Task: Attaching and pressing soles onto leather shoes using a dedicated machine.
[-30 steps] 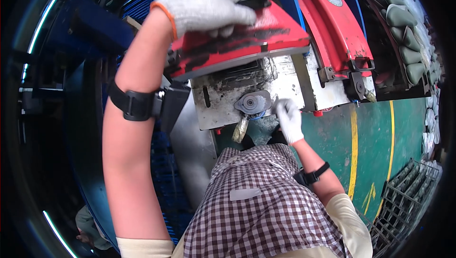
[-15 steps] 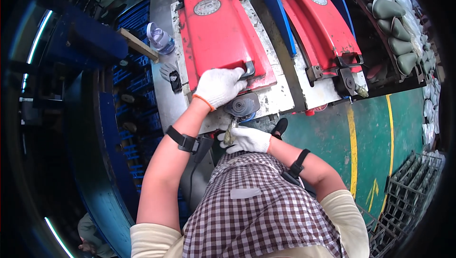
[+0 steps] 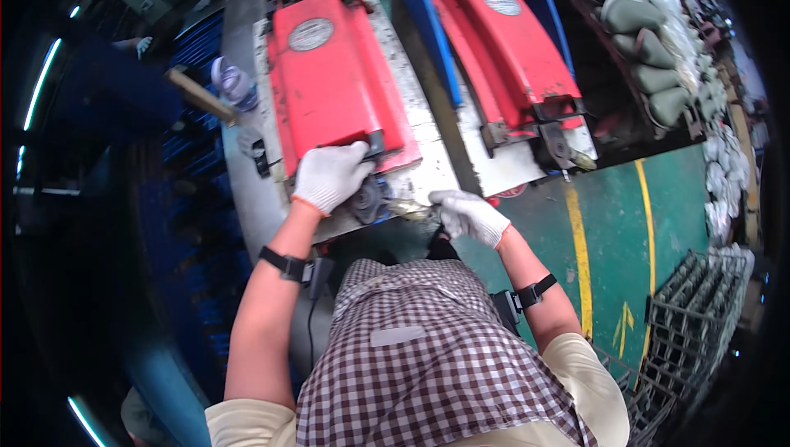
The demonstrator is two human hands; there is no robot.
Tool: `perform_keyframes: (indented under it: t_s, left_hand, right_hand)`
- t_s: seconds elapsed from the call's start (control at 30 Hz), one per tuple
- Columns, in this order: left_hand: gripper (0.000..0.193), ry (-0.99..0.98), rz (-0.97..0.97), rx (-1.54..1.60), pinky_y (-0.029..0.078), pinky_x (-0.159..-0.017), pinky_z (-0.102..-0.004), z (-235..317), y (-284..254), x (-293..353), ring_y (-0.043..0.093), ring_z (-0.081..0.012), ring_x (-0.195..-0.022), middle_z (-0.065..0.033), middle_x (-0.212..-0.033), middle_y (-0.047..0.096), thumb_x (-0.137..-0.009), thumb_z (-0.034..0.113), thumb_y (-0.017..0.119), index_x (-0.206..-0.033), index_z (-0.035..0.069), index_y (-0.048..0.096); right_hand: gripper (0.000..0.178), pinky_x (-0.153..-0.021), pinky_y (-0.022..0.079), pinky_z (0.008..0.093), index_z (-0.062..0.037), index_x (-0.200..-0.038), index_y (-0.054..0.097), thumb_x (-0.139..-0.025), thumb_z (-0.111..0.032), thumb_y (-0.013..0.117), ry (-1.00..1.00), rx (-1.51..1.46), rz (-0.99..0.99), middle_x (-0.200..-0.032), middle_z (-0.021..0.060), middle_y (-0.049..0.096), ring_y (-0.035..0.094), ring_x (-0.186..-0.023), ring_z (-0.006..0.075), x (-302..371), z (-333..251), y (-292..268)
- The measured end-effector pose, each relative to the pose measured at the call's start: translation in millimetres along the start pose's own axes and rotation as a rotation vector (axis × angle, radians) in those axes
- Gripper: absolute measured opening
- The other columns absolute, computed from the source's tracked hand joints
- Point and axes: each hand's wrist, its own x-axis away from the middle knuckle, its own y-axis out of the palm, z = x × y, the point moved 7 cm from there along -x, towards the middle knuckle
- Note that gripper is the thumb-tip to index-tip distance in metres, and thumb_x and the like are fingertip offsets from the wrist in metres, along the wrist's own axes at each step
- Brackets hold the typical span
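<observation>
My left hand [image 3: 329,177], in a white knit glove, is closed around the black handle [image 3: 375,143] at the near end of a red machine cover [image 3: 325,85]. Its fingers hide most of that handle. Just below sits a dark round pivot [image 3: 367,200], from which a lever [image 3: 407,208] with a wrapped, yellowish grip points right. My right hand [image 3: 473,217], gloved the same, is at the lever's tip with fingers apart and partly bent. The whole wrapped grip shows outside the hand; motion blur hides whether the fingertips touch it.
A second red machine [image 3: 518,44] stands to the right behind a blue panel [image 3: 428,32]. Grey-green moulded pieces [image 3: 634,15] are stacked at the far right. A lilac bottle [image 3: 234,83] stands at left. Metal racks [image 3: 691,307] stand on the green floor [image 3: 539,241].
The lever has swung from pointing toward me to pointing right. My right hand has moved right and let go of its grip. My left hand stays on the handle; the view has shifted.
</observation>
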Motion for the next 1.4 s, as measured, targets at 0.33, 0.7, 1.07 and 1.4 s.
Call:
perform_keyframes:
  t_s: [0.33, 0.7, 1.07, 1.4]
  left_hand:
    - [0.016, -0.296, 0.603, 0.728, 0.057, -0.075, -0.0364, 9.5, -8.0, 3.0, 0.072, -0.0232, -0.079, -0.0118, -0.090, 0.074, -0.091, 0.015, 0.076, -0.103, 0.006, 0.072]
    - [0.039, 0.215, 0.220, 0.485, 0.050, -0.103, -0.0425, 192.8, 23.4, -105.8, 0.063, -0.0311, -0.118, -0.0103, -0.121, 0.069, -0.080, 0.020, 0.076, -0.118, 0.011, 0.069]
    - [0.049, 0.610, 0.505, 0.235, 0.050, -0.094, -0.0503, 246.2, -22.8, -156.5, 0.060, -0.0359, -0.114, -0.0103, -0.120, 0.061, -0.066, 0.008, 0.073, -0.114, 0.009, 0.067]
    - [0.025, 0.557, 0.996, 0.295, 0.054, -0.089, -0.0441, 232.0, -190.2, -230.0, 0.070, -0.0341, -0.097, -0.0112, -0.102, 0.073, -0.078, 0.009, 0.077, -0.103, 0.010, 0.075]
  right_hand:
    - [0.033, -0.102, 0.050, 0.0486, -0.0097, -0.118, 0.073, -0.096, -0.033, 0.065, -0.615, 1.340, 1.443, -0.120, 0.0164, 0.072, 0.065, -0.116, 0.0377, 144.4, -178.8, -201.7]
    - [0.061, -0.093, 0.053, 0.0565, -0.0190, -0.149, 0.052, -0.105, -0.059, 0.040, -0.103, 1.058, 1.226, -0.105, 0.0303, 0.073, 0.069, -0.103, 0.0510, 144.9, -83.5, -176.6]
    - [0.032, -0.097, 0.051, 0.0465, -0.0085, -0.118, 0.072, -0.089, -0.023, 0.068, -0.835, 1.382, 0.932, -0.105, 0.0154, 0.070, 0.064, -0.106, 0.0383, 122.8, -185.9, -101.0]
    - [0.086, -0.109, 0.048, 0.0496, -0.0250, -0.154, 0.049, -0.080, -0.052, 0.081, -0.435, 1.519, 1.232, -0.149, 0.0272, 0.045, 0.051, -0.133, 0.0444, -33.1, -284.5, -165.5]
